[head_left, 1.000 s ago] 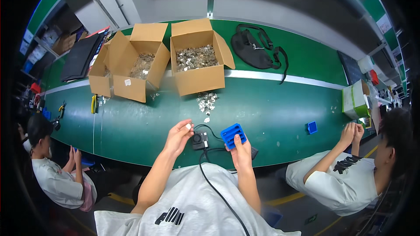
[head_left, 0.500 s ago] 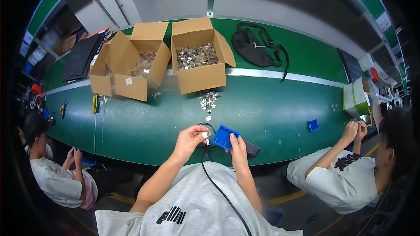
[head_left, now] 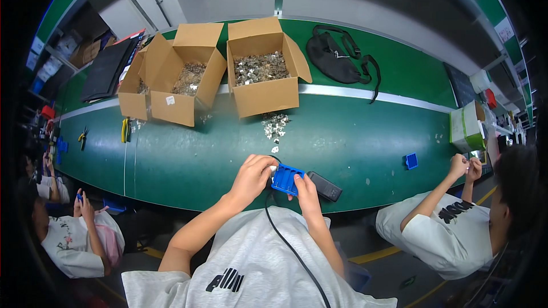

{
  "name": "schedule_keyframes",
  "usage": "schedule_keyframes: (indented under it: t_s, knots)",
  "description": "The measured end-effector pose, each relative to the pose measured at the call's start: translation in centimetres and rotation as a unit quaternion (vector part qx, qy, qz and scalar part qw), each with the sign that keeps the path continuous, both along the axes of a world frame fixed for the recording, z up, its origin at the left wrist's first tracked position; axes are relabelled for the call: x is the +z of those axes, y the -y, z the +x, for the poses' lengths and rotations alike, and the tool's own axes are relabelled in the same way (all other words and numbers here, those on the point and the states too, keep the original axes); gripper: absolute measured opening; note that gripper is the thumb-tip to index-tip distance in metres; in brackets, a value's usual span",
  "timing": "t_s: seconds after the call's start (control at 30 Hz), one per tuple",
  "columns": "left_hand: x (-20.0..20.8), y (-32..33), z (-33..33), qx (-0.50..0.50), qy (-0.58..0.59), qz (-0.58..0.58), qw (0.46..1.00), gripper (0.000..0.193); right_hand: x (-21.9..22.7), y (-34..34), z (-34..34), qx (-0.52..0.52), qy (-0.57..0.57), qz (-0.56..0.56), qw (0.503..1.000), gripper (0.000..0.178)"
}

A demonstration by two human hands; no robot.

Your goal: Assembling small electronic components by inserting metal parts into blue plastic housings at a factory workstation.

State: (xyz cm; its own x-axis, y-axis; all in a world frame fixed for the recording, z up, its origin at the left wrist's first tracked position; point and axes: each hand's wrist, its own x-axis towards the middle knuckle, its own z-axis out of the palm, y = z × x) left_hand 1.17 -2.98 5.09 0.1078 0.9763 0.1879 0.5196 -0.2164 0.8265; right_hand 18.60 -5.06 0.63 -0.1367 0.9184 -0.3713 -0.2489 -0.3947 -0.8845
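Since half a second ago the left hand (head_left: 251, 175) has closed in on the blue tray (head_left: 286, 178), its fingertips now at the tray's left edge over a small pale part. The right hand (head_left: 304, 189) grips the tray's near right side, above the green bench's (head_left: 200, 159) front edge. How full the tray is cannot be told. Just right lies a black device (head_left: 325, 186); beyond, a scattered pile of small parts (head_left: 275, 125) and open cartons (head_left: 261, 74) remain well stocked, so much seems left.
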Motion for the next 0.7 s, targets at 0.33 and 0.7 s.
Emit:
schedule_keyframes:
  t_s: [0.33, 0.7]
  knots:
    - [1.1, -0.2, 1.1, -0.04, -0.026, 0.036, 0.998, 0.011, -0.9, -0.1, 0.1, 0.027, 0.043, 0.015, 0.999, 0.025]
    - [-0.2, 0.4, 2.1, -0.08, -0.036, 0.041, 0.995, 0.009, -1.4, 1.1, -0.4, 0.063, 0.062, 0.027, 0.996, 0.027]
